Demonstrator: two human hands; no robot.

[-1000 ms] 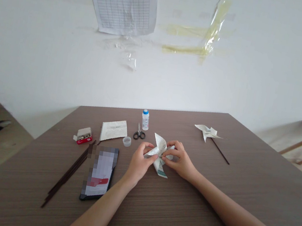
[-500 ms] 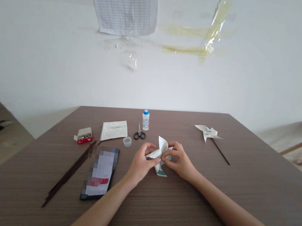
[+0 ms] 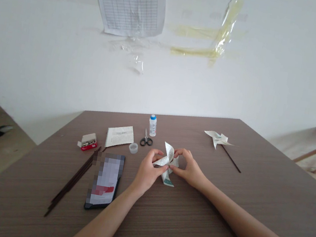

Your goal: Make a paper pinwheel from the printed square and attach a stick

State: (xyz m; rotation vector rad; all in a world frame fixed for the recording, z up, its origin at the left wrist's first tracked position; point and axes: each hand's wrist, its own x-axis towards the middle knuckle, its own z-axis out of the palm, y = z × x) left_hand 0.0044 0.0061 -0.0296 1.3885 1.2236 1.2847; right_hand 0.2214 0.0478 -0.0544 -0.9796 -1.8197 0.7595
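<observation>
A paper pinwheel (image 3: 167, 152) of printed paper is held between my two hands above the table. My left hand (image 3: 151, 170) pinches it from the left, thumb near the centre where the blades meet. From the right, my right hand (image 3: 187, 168) has its thumb at the centre and its forefinger by the right-hand blade. The lower blade (image 3: 168, 181), with a green printed patch, hangs beneath my fingers. No stick shows on this pinwheel. Another pinwheel (image 3: 218, 139), fixed to a dark stick (image 3: 231, 159), lies at the right.
On the brown table (image 3: 190, 217) lie a phone (image 3: 106, 182), several dark sticks (image 3: 71, 185), a small red box (image 3: 89, 142), folded printed paper (image 3: 120, 135), a tape roll (image 3: 133, 148) and scissors (image 3: 146, 141). A blue-capped white bottle (image 3: 152, 126) stands near the wall.
My right forefinger has lifted slightly and moved away from the pinwheel's centre. The blades have shifted a little. My left hand stays nearly in place.
</observation>
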